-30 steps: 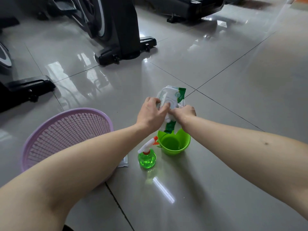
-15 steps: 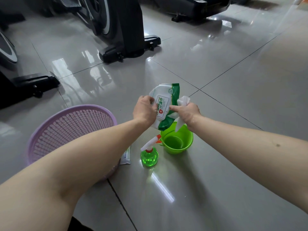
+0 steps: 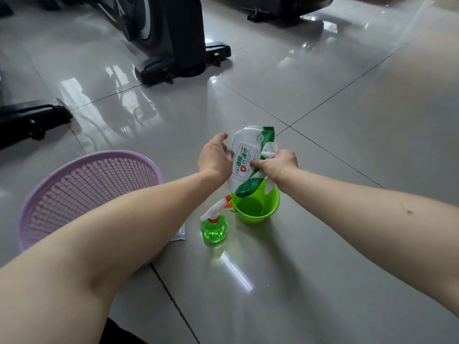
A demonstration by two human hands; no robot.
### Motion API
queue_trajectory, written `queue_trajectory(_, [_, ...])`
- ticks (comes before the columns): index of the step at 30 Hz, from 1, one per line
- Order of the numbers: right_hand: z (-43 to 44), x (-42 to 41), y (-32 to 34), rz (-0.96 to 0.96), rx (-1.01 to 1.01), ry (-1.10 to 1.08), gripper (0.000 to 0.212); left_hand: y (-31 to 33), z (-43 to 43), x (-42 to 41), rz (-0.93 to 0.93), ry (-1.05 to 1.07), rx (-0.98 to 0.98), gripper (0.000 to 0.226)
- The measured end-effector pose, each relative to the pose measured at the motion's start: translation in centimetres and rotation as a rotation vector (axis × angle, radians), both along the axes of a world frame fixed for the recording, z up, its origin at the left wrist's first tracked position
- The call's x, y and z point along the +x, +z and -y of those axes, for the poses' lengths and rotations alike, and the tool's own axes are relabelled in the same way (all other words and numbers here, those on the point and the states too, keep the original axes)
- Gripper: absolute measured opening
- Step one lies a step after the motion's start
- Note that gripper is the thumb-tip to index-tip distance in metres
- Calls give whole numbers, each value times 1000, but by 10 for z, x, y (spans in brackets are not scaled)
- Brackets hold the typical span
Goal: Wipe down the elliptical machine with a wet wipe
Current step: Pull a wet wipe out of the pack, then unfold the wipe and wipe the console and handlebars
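A white and green pack of wet wipes (image 3: 244, 158) is held upright above the floor, label facing me. My left hand (image 3: 214, 157) grips its left edge. My right hand (image 3: 277, 166) holds a white wet wipe (image 3: 269, 148) bunched in its fingers, and its thumb presses on the pack's label flap. The black elliptical machine (image 3: 169, 33) stands on the tiled floor at the top left, well beyond both hands.
Below the hands sit a small green bucket (image 3: 258, 207) and a green spray bottle (image 3: 214, 225). A lilac mesh basket (image 3: 82, 194) stands at the left, a flat white sachet (image 3: 180, 234) beside it. Another machine's black foot (image 3: 32, 117) is far left, more equipment (image 3: 285, 6) at the top.
The pack has been turned upright so its label faces me. A wipe has come out of it and now sits in my right hand, whose thumb has moved onto the flap.
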State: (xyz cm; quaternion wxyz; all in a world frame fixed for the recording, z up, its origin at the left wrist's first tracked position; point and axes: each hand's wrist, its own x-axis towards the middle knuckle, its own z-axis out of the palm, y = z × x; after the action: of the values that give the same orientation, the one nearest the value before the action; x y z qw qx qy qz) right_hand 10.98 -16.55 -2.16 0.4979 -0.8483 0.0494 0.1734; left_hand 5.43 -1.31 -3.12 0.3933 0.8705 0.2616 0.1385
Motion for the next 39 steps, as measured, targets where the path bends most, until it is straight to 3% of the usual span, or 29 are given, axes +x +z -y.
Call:
queue_trajectory(5, [16, 5, 0, 39, -45, -17, 31, -13, 7, 14, -41, -44, -9, 49])
queue_trajectory(9, [31, 14, -9, 64, -151, 71, 21, -25, 13, 23, -146, -103, -3, 16])
queue_trajectory(15, [53, 18, -28, -53, -323, 121, 39, -49, 17, 36, -288, -171, 104, 12])
queue_trajectory(19, [57, 20, -43, -123, -390, 191, 34, -68, 18, 41, -379, -198, 211, 7])
queue_trajectory(23, [57, 24, -55, -200, -423, 193, 36, -76, 18, 48, -436, -217, 245, 52])
queue_trajectory(26, [57, 24, -53, -281, -393, 93, 64, -63, 16, 48, -357, -185, 223, 51])
queue_trajectory(29, [60, 17, -28, -360, -316, 20, 76, -31, 24, 31, -427, -237, 132, 41])
queue_trajectory(35, [39, -25, 115, -474, -127, -36, 30, 94, 40, -25, -594, -320, -436, 21])
queue_trajectory(39, [15, -60, 253, -565, 16, -5, 32, 231, 31, -67, -600, -275, -616, 13])
